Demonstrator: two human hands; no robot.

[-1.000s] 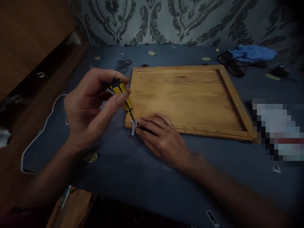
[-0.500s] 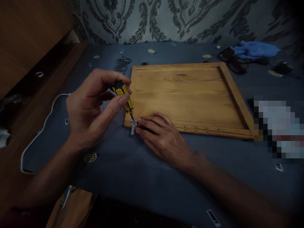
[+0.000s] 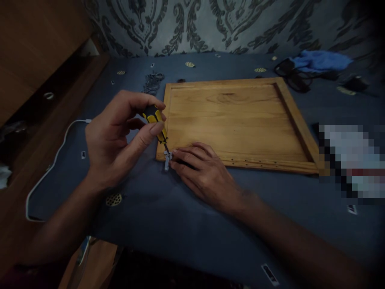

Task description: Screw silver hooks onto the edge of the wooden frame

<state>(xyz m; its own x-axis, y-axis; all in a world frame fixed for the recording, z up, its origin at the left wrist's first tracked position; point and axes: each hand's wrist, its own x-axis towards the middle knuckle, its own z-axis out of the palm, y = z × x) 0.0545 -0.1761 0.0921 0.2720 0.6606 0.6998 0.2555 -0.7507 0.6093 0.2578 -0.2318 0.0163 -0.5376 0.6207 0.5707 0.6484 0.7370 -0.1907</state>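
My left hand grips a yellow and black screwdriver between thumb and fingers, its shaft slanting down to the right. The tip meets a small metal hinge at the near left corner of a wooden cabinet door. From the right, my right hand lies low across the door's near edge, its fingertips pinching the hinge in place. Part of the hinge is hidden behind those fingers. Small dark holes run along the near frame strip of the door, to the right of my hand.
Behind the door's left corner lies a heap of metal parts. Sunglasses and a blue cloth are at the back right. A blurred-out object sits right of the door. A white cable curves along the left.
The view has shifted very slightly. Both hands, the screwdriver and the hinge keep nearly the same positions relative to the door.
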